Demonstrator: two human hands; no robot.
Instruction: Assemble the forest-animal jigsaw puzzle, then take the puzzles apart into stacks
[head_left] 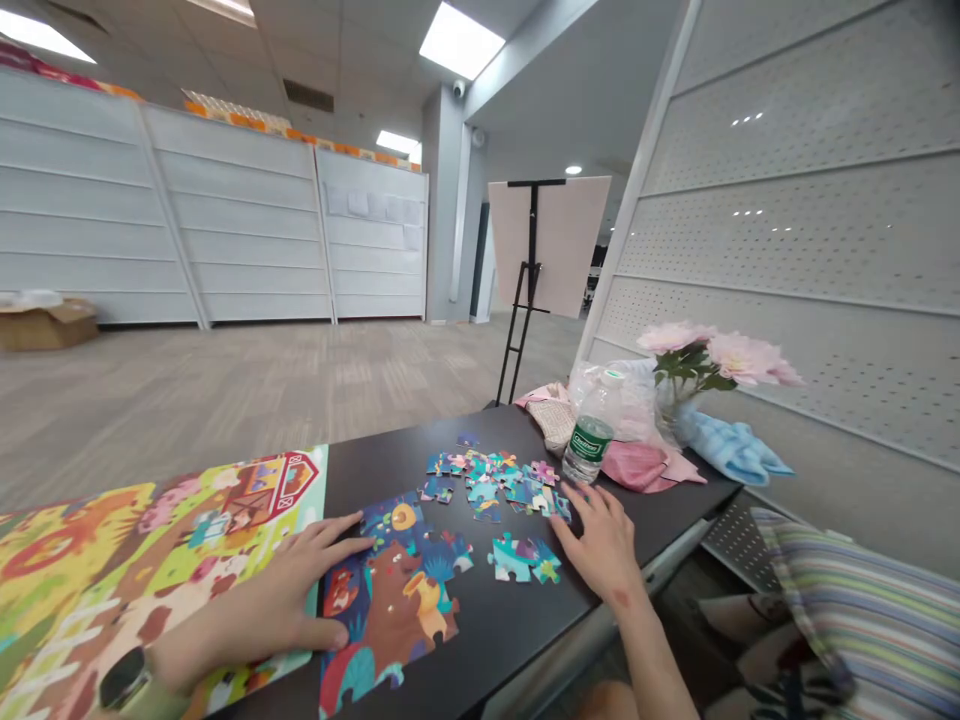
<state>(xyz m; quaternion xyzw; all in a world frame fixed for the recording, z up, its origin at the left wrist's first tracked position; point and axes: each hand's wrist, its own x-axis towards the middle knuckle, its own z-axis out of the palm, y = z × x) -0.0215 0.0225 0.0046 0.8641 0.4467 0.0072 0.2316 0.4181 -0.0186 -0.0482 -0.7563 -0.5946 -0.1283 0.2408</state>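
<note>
A partly joined jigsaw puzzle (397,600) with a brown bear lies flat on the dark table (457,655). My left hand (315,580) rests at its left edge, fingers spread, fingertips touching the puzzle. Over a heap of loose puzzle pieces (495,480), my right hand (600,535) reaches in from the right with its fingers apart, fingertips at the heap's right end. Whether a fingertip presses on a piece there I cannot tell. Between the bear and my right hand lies a small joined cluster of teal pieces (521,558).
A colourful farm picture board (247,540) lies under my left forearm. Behind my right hand stand a water bottle (589,440), a pink cloth (645,465) and a vase of pink flowers (679,415). A striped cushion (862,610) is at the right, and an easel (532,250) stands beyond the table.
</note>
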